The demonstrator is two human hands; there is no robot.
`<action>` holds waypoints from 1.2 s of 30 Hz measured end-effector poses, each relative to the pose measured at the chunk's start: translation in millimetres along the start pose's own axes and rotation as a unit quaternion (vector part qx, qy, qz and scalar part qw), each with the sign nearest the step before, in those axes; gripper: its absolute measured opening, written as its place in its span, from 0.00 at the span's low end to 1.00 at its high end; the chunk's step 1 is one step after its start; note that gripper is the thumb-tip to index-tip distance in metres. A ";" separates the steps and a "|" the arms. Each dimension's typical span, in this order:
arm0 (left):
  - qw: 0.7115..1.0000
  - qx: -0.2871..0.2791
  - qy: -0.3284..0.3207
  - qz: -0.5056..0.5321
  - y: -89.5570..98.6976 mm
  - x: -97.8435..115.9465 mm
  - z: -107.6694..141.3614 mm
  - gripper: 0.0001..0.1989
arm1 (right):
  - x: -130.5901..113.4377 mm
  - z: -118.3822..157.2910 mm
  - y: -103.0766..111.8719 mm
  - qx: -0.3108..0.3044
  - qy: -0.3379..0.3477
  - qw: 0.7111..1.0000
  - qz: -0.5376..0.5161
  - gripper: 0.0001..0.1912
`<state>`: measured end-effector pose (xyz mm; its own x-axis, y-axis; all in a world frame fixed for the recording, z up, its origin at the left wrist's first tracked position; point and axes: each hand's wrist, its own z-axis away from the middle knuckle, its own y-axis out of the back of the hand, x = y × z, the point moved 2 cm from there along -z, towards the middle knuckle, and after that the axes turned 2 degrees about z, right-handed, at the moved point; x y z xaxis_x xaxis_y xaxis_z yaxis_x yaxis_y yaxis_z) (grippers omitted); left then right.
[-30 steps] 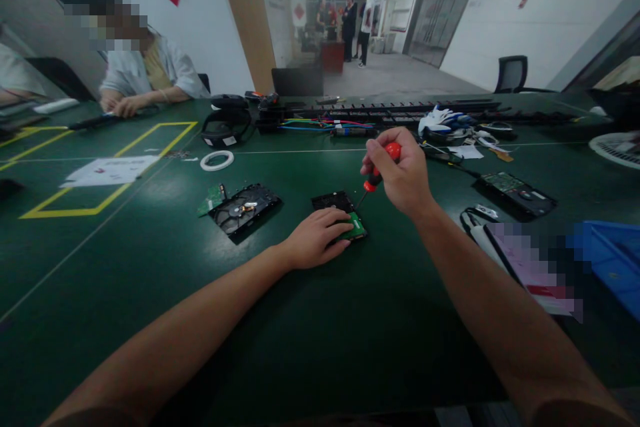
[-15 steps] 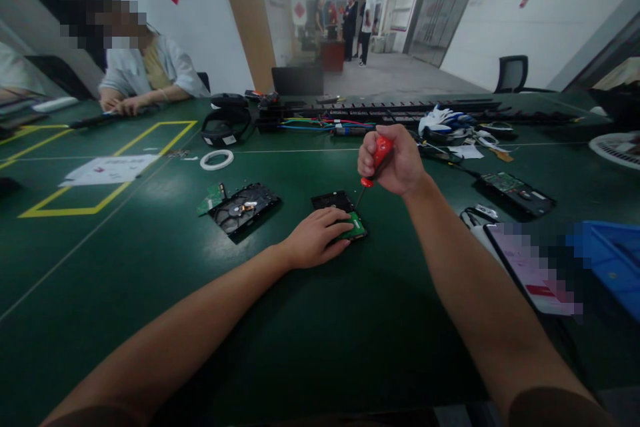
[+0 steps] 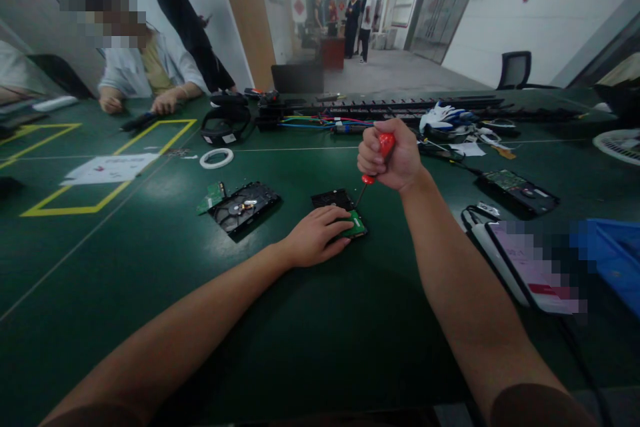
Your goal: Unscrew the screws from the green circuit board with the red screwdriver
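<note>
Fingers of my right hand (image 3: pixel 400 157), just above and right of the frame's centre, are curled tight round the red handle of a screwdriver (image 3: pixel 386 145). Its thin shaft slants down and left to the drive (image 3: pixel 330 199) at mid-frame, by the top edge of the drive's green board (image 3: pixel 358 227); the tip is too small for me to see what it meets. My left hand (image 3: pixel 315 237) lies over the drive's lower left, fingers stretched out loosely across the board, thumb apart from them near the lower edge.

Left of that hand, a second drive (image 3: pixel 235 213) sits tilted in the picture, a small circuit board (image 3: pixel 213 198) just beside its upper left. Above them is a white ring (image 3: pixel 217 158). Toward the right edge are a third drive (image 3: pixel 520 190), a phone (image 3: pixel 525 260) with a lit screen, and a blue bin (image 3: pixel 617 263). Wires (image 3: pixel 320 121) and gloves (image 3: pixel 445 120) lie along the far side of the green table (image 3: pixel 280 353). At upper left, a co-worker (image 3: pixel 163 70) sits with one hand on a dark object (image 3: pixel 137 121).
</note>
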<state>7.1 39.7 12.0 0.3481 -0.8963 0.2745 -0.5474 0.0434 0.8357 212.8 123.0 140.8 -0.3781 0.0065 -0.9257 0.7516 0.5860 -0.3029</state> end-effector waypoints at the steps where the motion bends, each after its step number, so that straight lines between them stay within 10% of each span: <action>1: 1.000 0.000 0.000 -0.001 -0.3 0.0 0.1 0.18 | 0.4 -0.1 -0.5 0.007 -0.001 1.000 0.000 0.28; 21: 1.000 0.006 0.012 -0.016 0.6 0.8 0.1 0.20 | 1.1 12.8 -11.6 0.085 0.024 0.996 0.004 0.31; 36: 0.998 -0.008 0.055 -0.020 -2.2 -1.9 0.7 0.21 | 8.7 72.1 -26.5 0.202 0.108 0.972 0.054 0.27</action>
<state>7.1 41.0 9.3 0.4503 -0.8441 0.2909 -0.5191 0.0175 0.8545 228.6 49.2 124.4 -0.3579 0.2462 -0.9007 0.9272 0.2076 -0.3117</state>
